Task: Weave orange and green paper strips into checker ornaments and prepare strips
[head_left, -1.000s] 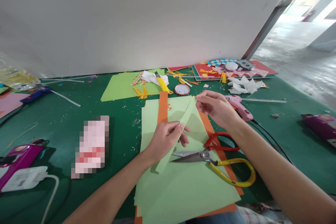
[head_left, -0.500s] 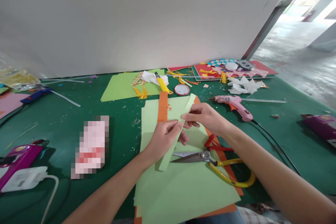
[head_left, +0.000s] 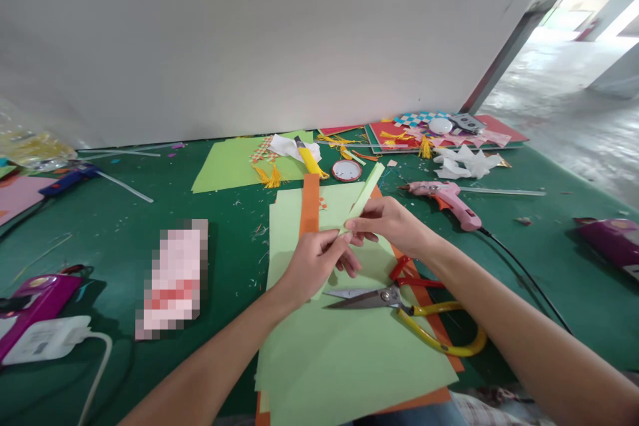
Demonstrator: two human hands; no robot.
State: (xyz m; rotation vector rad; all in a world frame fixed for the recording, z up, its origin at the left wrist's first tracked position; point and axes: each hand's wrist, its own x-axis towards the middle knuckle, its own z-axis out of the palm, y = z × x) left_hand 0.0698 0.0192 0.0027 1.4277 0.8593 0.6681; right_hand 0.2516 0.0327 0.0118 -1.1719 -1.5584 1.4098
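A narrow light-green paper strip runs between my two hands, its upper end sticking out past the right one. My left hand pinches the strip's lower part, which is mostly hidden behind the fingers. Just to the right, my right hand grips the strip between thumb and forefinger, the fingertips of both hands nearly touching. Under them lies a stack of light-green paper sheets with orange paper beneath. An orange strip rests on the stack beside my left hand. Scissors, blades slightly apart, lie below my right hand.
A pink glue gun with a black cord lies at right. Behind the stack are a yellow cutter, a roll of tape and yellow tassels. A pixelated pink object and a purple device sit at left.
The green strip has slid up and to the right through my fingers, so more of it shows above my right hand and less below my left. Both hands stay nearly in place.
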